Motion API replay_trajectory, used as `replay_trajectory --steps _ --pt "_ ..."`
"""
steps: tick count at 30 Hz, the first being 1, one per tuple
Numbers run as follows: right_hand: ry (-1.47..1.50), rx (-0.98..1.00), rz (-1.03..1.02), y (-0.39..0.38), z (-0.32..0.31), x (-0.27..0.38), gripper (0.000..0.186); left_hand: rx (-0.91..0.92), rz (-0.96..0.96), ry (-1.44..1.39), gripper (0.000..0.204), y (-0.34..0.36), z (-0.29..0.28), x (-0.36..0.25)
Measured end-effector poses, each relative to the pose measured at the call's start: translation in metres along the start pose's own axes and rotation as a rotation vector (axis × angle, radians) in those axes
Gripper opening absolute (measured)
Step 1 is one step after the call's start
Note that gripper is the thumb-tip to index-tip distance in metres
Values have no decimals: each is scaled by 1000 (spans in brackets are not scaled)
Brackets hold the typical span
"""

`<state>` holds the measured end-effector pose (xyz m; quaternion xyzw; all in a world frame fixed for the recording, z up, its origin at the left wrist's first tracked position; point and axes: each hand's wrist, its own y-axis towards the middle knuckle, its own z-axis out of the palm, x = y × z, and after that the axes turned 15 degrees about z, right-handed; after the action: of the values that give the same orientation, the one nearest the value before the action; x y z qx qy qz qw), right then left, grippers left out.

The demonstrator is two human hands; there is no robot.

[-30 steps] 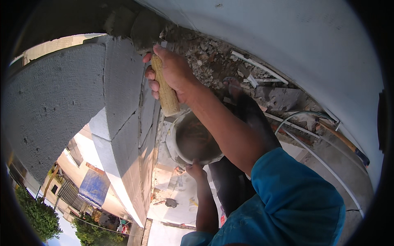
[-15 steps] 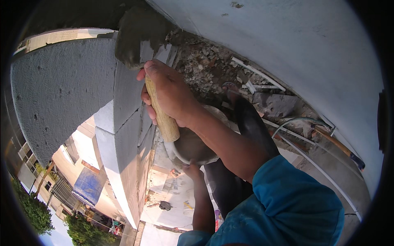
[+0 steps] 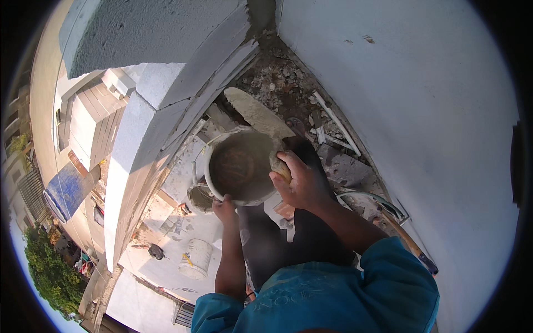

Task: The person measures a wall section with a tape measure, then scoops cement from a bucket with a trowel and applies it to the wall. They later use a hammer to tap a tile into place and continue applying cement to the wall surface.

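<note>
Gripping trowel (image 3: 278,166), bucket (image 3: 208,166) (hands (image 3: 298,182) closed)

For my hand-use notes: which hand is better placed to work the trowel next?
Probably the right hand: it grips the trowel by its handle, while the left hand holds the bucket at its rim.

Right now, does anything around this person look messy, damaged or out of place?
Yes. Broken rubble fills the corner beyond the bucket, and a loose white strip lies beside it, so the ground looks littered. The white wall on the right has a small chipped-looking mark on its otherwise fairly plain surface.
</note>
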<state>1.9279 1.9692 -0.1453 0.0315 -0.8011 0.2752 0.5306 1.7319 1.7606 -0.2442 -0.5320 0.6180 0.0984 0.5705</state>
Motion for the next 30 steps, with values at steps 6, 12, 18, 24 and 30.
replay_trajectory --steps 6,12,18,24,30 --pt "-625 448 -104 -17 -9 -86 41 -173 33 -100 29 -10 13 7" --pt "-1017 591 24 23 -39 -13 37 -125 104 -41 26 -37 2 -44" --pt "-1311 434 -133 71 -10 53 39 -96 444 224 69 -66 -2 -125" --pt "-1001 834 354 25 42 33 49 -256 619 187 68 -87 -28 -145" --pt "-931 505 51 16 45 54 47 -258 630 149 61 -111 -43 -166"
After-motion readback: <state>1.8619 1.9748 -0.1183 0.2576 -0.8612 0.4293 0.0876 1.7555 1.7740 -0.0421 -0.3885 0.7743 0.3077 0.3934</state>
